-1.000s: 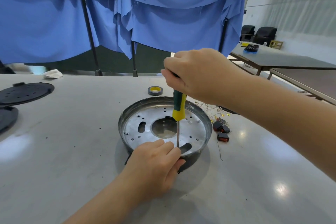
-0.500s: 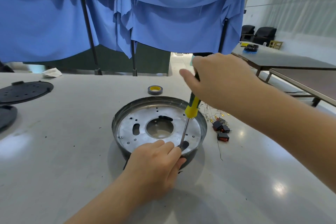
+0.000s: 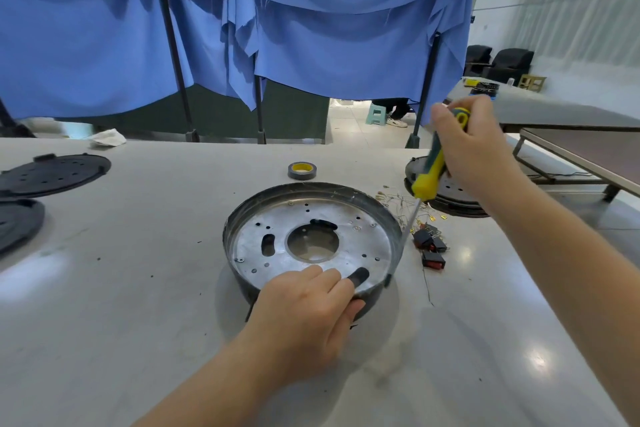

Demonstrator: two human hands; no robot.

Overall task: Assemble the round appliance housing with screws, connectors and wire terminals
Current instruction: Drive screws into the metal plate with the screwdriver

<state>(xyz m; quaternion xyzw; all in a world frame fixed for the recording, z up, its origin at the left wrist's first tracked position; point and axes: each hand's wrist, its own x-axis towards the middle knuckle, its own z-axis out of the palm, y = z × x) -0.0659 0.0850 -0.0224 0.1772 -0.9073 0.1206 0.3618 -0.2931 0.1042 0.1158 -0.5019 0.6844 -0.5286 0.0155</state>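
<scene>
The round housing (image 3: pixel 304 208), a dark ring with a silver perforated plate inside, lies on the white table. My left hand (image 3: pixel 308 315) grips its near rim, fingers over the edge and thumb on the outer wall. My right hand (image 3: pixel 474 149) holds a green and yellow screwdriver (image 3: pixel 429 173) up to the right of the housing, its shaft slanting down to just outside the right rim. Black connectors with red faces (image 3: pixel 431 246) and thin wires with terminals (image 3: pixel 398 199) lie right of the housing.
A roll of tape (image 3: pixel 302 170) sits behind the housing. A second round housing (image 3: pixel 450 198) stands at the right, partly behind my right hand. Two black perforated lids (image 3: pixel 52 174) lie at the far left. Blue cloth hangs behind the table.
My right hand has lifted the screwdriver out of the housing and carried it up and to the right. My left hand stays on the near rim.
</scene>
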